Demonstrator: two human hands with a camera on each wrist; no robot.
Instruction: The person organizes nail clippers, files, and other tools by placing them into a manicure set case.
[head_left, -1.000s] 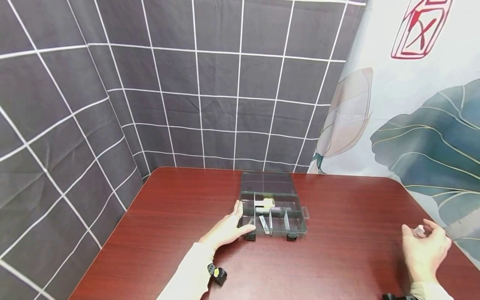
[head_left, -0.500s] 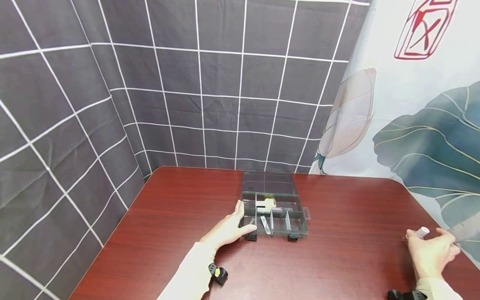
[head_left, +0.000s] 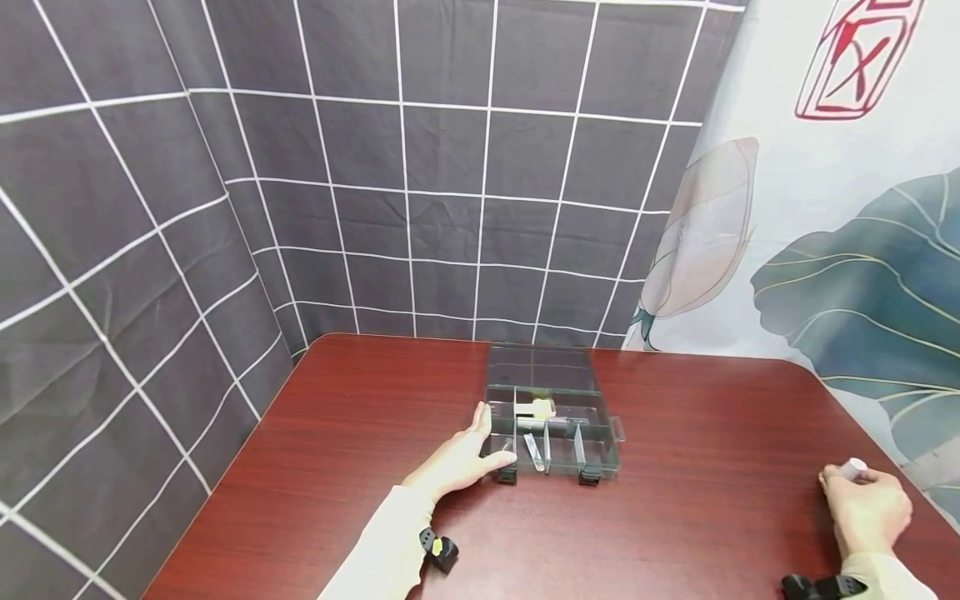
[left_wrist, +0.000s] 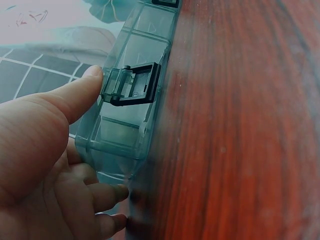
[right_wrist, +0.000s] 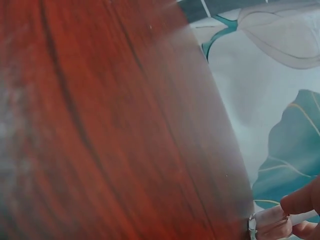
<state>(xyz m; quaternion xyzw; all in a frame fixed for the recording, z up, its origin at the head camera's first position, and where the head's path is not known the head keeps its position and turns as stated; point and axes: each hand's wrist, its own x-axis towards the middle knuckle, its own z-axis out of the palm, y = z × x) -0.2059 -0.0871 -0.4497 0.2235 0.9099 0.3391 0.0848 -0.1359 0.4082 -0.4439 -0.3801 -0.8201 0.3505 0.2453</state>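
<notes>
A clear plastic compartment box lies on the table with its lid raised at the back. My left hand holds its front left corner. In the left wrist view the thumb lies at a black latch, and the bent fingers touch the side wall. Inside the box are a silver nail clipper and a small yellow-and-white item. Far to the right, my right hand holds a small white tube low over the table; in the right wrist view only its fingertips show.
A red-brown wooden table bears the box. Behind and to the left hangs a dark gridded cloth. A cloth with a leaf print borders the right side. The second black latch sticks out at the box's front.
My right hand has moved slightly right and down in view, and its fingers have drawn in around the white tube. The left hand stays at the box's corner. The head view has shifted slightly.
</notes>
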